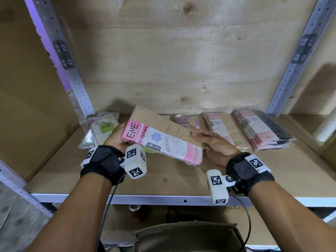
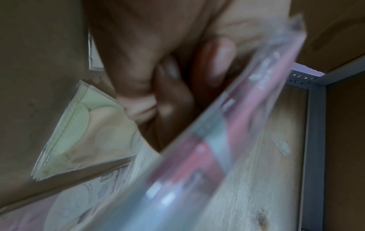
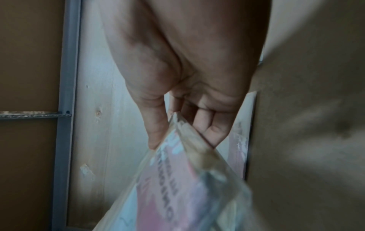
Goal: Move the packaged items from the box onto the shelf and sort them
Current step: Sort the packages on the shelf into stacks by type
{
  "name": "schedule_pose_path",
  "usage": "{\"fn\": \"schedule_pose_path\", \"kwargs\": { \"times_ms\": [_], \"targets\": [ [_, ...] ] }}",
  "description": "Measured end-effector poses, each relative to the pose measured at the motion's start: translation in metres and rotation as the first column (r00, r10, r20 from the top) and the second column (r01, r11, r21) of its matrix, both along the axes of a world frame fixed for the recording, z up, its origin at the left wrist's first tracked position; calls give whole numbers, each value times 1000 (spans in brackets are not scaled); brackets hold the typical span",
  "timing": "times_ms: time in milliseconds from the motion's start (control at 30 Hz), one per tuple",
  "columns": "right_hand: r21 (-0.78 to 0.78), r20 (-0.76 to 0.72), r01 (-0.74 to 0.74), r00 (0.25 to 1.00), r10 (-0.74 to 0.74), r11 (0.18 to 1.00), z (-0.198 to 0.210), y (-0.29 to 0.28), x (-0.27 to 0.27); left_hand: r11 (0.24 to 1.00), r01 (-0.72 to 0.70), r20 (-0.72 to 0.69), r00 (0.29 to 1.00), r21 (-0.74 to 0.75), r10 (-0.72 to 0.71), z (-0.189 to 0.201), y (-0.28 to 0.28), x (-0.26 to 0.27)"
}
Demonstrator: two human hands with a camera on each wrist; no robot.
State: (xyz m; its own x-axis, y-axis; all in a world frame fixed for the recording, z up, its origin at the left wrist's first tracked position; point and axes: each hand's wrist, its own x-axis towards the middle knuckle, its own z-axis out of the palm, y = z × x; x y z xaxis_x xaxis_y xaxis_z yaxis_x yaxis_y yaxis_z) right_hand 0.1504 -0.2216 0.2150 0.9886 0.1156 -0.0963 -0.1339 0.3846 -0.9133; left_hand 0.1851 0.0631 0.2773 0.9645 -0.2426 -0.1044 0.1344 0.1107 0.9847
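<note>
I hold a pink ENE stocking pack [image 1: 163, 140] with beige stockings inside, tilted above the wooden shelf [image 1: 181, 177], one hand at each end. My left hand [image 1: 118, 135] grips its pink-labelled left end, fingers curled behind it. My right hand [image 1: 198, 138] pinches the right edge between thumb and fingers. The left wrist view shows my left hand [image 2: 168, 87] curled behind the blurred pack [image 2: 217, 132]. In the right wrist view, my right hand [image 3: 181, 139] pinches the pack's [image 3: 177, 179] corner. The box [image 1: 185, 235] sits below the shelf.
Along the back of the shelf lie a green ENE pile [image 1: 103, 128] at left, a small pack [image 1: 187, 120], pink packs [image 1: 216, 124] and a larger pink pile beside black packs [image 1: 261, 130]. Metal uprights [image 1: 291, 70] stand at both sides. A can [image 1: 135, 211] sits on the lower level.
</note>
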Motion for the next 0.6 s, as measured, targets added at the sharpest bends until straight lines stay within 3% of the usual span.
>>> {"fn": "schedule_pose_path", "kwargs": {
  "times_ms": [167,367,500,600],
  "targets": [
    [-4,-7,3,1000,-3,1000,1,0,0,999,11,-11,1000,-35,-11,-3,-2,1],
    [4,-5,8,1000,-8,1000,3,2,-1,999,-1,92,996,37,-2,1,1,3],
    [-31,-12,42,999,-42,999,5,1,-1,987,-56,-35,998,-149,52,-8,2,14],
    [-34,-37,63,997,-65,997,6,-1,-1,949,-140,-250,966,-284,68,-25,6,27]
  ]
}}
